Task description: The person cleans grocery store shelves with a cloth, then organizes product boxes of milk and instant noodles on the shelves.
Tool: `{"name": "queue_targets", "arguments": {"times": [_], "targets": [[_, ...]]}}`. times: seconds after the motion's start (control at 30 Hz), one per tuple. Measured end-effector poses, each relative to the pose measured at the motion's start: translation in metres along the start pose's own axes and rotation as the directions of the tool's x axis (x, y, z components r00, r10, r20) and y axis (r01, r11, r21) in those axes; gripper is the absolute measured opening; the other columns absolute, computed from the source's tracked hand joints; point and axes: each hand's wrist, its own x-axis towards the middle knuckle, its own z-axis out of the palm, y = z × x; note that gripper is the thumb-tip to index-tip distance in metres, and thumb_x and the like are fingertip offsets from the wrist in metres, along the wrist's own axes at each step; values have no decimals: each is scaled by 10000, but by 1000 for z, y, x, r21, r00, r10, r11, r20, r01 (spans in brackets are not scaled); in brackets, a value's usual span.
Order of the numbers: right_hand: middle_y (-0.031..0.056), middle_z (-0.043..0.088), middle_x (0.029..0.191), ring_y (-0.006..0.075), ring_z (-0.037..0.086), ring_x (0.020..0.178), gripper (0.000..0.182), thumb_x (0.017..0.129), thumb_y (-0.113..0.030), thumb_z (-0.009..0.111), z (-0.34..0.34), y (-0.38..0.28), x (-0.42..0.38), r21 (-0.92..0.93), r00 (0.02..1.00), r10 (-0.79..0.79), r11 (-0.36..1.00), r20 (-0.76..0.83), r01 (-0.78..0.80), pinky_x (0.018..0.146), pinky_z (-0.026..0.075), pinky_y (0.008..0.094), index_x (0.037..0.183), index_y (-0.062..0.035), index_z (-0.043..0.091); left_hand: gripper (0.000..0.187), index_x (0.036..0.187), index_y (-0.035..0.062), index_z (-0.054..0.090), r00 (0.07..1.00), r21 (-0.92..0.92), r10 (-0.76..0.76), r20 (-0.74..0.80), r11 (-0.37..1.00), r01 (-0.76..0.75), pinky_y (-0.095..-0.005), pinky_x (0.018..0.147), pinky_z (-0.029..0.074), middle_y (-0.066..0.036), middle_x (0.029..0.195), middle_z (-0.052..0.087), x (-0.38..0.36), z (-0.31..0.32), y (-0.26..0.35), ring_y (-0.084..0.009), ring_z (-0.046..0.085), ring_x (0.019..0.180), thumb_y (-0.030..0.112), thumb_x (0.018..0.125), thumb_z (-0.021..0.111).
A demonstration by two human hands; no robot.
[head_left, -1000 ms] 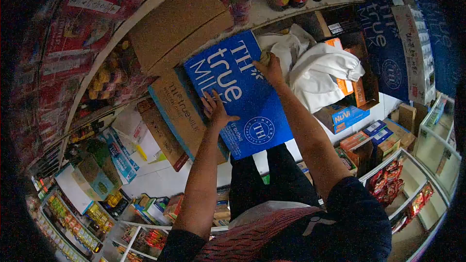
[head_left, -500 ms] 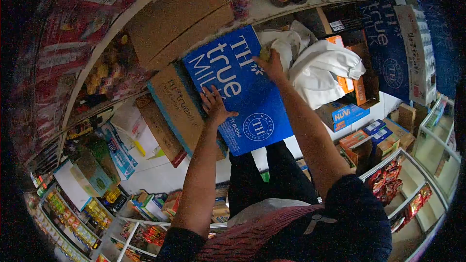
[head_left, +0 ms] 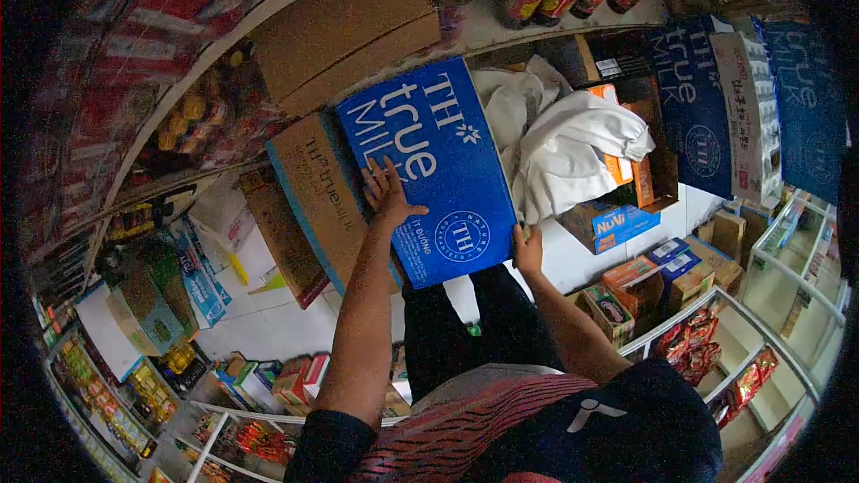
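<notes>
Head view, and from where I stand the blue carton [head_left: 470, 165] is in front of the person's legs, its printed face up toward the camera. The left hand [head_left: 386, 197] lies on that face with fingers spread and thumb out, pressing rather than wrapping. The right hand [head_left: 528, 252] is at the carton's side edge, near the lower corner; its fingertips are partly hidden, so I can't tell whether they pinch or merely brace.

With one palm flat and the other hand so low, the far end could tip or swing, I'd say, if the weight sits up there. The smooth face might slide under that palm too. The white cloth [head_left: 577, 148] lies right along the carton's side and could snag on it; the brown carton [head_left: 313, 188], partly beneath the other side, could get dragged askew.

The far edge comes close to a cardboard box [head_left: 349, 22], so it's tight that way. Toward the body, the thighs crowd the near edge. Easier room seems to be over the pale floor [head_left: 559, 259], between the right forearm and the NuVi box [head_left: 617, 225].
</notes>
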Motion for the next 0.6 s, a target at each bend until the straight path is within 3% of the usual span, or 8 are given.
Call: {"name": "queue_targets", "arguments": {"times": [0.1,0.17,0.23,0.3,0.33,0.4,0.5,0.6], "targets": [[292,475,1085,397,457,1030,651,810,-461,481,5,11,-14,85,982,180,981,-48,-176,873,363,394,1172,68,365,1390,1313,90,-202,1000,-8,1,-9,1000,-1,-603,963,19,-234,1330,-276,0,-1,0,-406,-240,1232,428,430,817],[222,557,847,292,554,776,499,841,-444,443,8,1,-22,158,897,432,896,-91,-415,705,421,364,1006,27,439,1386,1317,90,-193,999,-15,22,-39,1000,-23,-601,964,20,-235,1334,-266,-1,3,-2,-404,-234,1235,428,429,816],[198,573,818,285,559,745,528,850,-482,391,13,2,-29,131,908,379,924,-178,-360,695,421,353,1024,14,443,1382,1321,90,-184,996,-21,46,-73,999,-48,-600,966,21,-237,1338,-255,-1,4,-3,-403,-228,1238,429,429,816],[168,576,914,278,564,802,567,847,-514,358,11,-2,-33,633,867,495,652,63,-418,724,433,357,1097,-10,429,1373,1327,89,-166,997,-26,44,-61,999,-45,-601,965,23,-238,1343,-242,-2,3,-3,-399,-221,1242,436,429,812],[168,576,914,278,564,802,567,847,-514,358,13,-18,-37,629,868,492,655,65,-419,724,433,357,1097,-10,429,1373,1327,89,-166,997,-30,39,-61,999,-41,-601,965,23,-238,1343,-242,-1,2,-2,-399,-221,1242,436,429,812],[139,555,1019,276,554,891,576,849,-522,330,30,-50,-49,947,748,597,-62,289,-316,788,439,391,1140,-35,432,1366,1331,92,-157,1000,-18,5,-31,1000,-6,-603,965,29,-238,1346,-235,0,2,-2,-397,-224,1242,440,432,810],[123,527,1091,279,529,965,529,864,-483,318,103,30,-60,893,853,354,94,384,-441,851,423,437,1144,-53,446,1362,1333,99,-154,998,-6,27,-52,1000,-27,-606,964,39,-235,1346,-237,-1,3,-3,-396,-227,1241,438,433,811],[115,518,1114,287,509,1005,498,875,-458,298,137,9,-86,740,600,609,32,518,-671,877,400,458,1142,-66,450,1366,1333,106,-159,999,-33,15,-28,999,-16,-605,964,34,-227,1348,-240,-2,-1,0,-393,-232,1240,426,432,816]]}}
